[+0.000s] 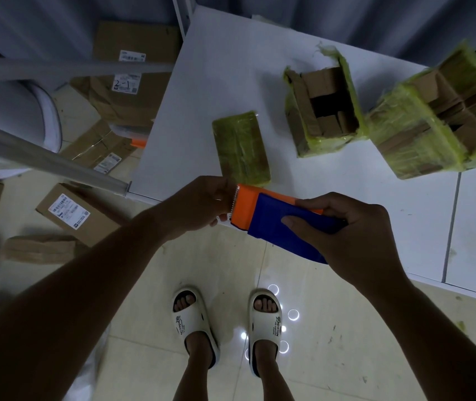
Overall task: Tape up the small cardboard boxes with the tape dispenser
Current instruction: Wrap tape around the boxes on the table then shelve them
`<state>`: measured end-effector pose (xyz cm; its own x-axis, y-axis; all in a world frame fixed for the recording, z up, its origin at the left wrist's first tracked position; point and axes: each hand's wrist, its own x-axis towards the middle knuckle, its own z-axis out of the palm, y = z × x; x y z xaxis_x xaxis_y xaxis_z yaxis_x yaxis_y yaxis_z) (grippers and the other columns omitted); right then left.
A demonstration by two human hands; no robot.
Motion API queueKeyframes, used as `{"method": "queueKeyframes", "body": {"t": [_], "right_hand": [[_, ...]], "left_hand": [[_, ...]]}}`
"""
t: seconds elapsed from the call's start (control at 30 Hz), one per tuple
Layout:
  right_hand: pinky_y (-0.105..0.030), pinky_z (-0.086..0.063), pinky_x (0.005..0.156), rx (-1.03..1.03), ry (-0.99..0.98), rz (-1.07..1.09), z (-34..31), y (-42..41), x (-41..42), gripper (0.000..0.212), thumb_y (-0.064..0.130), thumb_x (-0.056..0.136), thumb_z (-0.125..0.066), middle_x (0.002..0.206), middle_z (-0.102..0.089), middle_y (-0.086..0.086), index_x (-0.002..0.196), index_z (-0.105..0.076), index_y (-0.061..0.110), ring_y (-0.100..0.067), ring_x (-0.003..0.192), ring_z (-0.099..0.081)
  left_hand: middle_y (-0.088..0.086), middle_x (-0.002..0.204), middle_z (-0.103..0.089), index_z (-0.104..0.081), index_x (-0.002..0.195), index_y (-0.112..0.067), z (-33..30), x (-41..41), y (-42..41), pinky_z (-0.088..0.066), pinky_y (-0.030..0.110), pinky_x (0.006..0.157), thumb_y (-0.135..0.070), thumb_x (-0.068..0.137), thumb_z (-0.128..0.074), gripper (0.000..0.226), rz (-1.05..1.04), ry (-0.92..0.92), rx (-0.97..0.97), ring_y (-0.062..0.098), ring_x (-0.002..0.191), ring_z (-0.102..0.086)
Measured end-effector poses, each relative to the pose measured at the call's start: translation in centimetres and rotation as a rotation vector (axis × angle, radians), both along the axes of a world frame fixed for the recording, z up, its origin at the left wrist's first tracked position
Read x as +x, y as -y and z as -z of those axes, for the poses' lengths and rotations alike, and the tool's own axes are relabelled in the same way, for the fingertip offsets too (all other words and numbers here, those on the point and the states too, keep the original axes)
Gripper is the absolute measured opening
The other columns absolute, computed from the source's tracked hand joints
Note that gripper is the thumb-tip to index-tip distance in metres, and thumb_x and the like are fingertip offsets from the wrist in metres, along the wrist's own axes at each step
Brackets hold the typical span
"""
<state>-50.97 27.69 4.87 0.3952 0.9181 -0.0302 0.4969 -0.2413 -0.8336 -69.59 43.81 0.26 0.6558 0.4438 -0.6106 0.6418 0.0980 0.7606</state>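
Tape dispenser [277,224] gripped by right hand [347,235], left hand [199,206] pinching its toothed end.

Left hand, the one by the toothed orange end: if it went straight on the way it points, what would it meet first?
Probably the flat taped box on the white table, just beyond the left hand, though depth is unclear.

Head-worn view, steeply downward

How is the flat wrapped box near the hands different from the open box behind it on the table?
The flat wrapped box lies low and is fully covered in yellowish tape; the open box stands taller. The flat wrapped box is closed, while the open box shows a dark gap between its flaps. Both sit on the white table and carry yellow-green tape.
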Motion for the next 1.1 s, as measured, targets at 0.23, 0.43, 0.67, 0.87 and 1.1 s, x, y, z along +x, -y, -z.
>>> {"method": "queueKeyframes", "body": {"t": [0.23,0.43,0.67,0.87,1.1], "right_hand": [[-0.007,-0.052,0.06,-0.003,-0.018,-0.034,-0.1,-0.6,0.0,0.034,0.048,0.073,-0.073,0.082,-0.065,0.027,0.1,-0.07,0.027,0.005,0.082,-0.067],[-0.005,-0.048,0.06,-0.038,-0.013,-0.072,-0.5,-1.6,0.8,0.028,0.049,0.072,-0.07,0.08,-0.064,0.027,0.096,-0.066,0.035,0.008,0.081,-0.065],[-0.003,-0.047,0.062,-0.084,0.003,-0.11,-1.0,-2.8,2.6,0.028,0.049,0.072,-0.069,0.083,-0.062,0.03,0.095,-0.067,0.033,0.015,0.082,-0.062],[-0.004,-0.048,0.06,-0.15,-0.069,-0.138,-0.5,-3.5,3.4,0.03,0.044,0.072,-0.072,0.086,-0.063,0.028,0.098,-0.066,0.03,0.016,0.084,-0.062],[-0.005,-0.047,0.058,-0.14,-0.088,-0.108,-0.8,-3.3,4.3,0.027,0.04,0.073,-0.076,0.085,-0.067,0.025,0.096,-0.069,0.029,0.01,0.085,-0.064]], "left_hand": [[-0.001,0.064,-0.055,-0.058,0.086,0.001,0.6,-0.4,-0.1,-0.043,0.018,0.055,0.002,0.096,-0.052,0.012,0.027,0.017,0.03,0.008,0.056,-0.051],[-0.002,0.076,-0.064,-0.061,0.086,-0.008,1.4,0.0,-0.5,-0.05,0.023,0.074,-0.011,0.101,-0.055,0.016,0.076,0.087,0.275,0.009,0.074,-0.063],[-0.011,0.068,-0.051,-0.049,0.076,-0.024,2.7,0.9,-0.4,-0.039,0.016,0.065,-0.007,0.099,-0.054,0.028,-0.011,0.131,0.418,0.005,0.062,-0.052],[-0.012,0.065,-0.048,-0.045,0.073,-0.028,3.1,0.7,-0.3,-0.041,0.026,0.063,-0.023,0.093,-0.05,0.022,-0.046,0.188,0.424,0.01,0.06,-0.049],[-0.015,0.07,-0.055,-0.055,0.078,-0.027,2.1,0.9,-1.5,-0.041,0.015,0.065,-0.022,0.098,-0.059,0.021,-0.068,0.131,0.391,0.001,0.066,-0.058]]}}
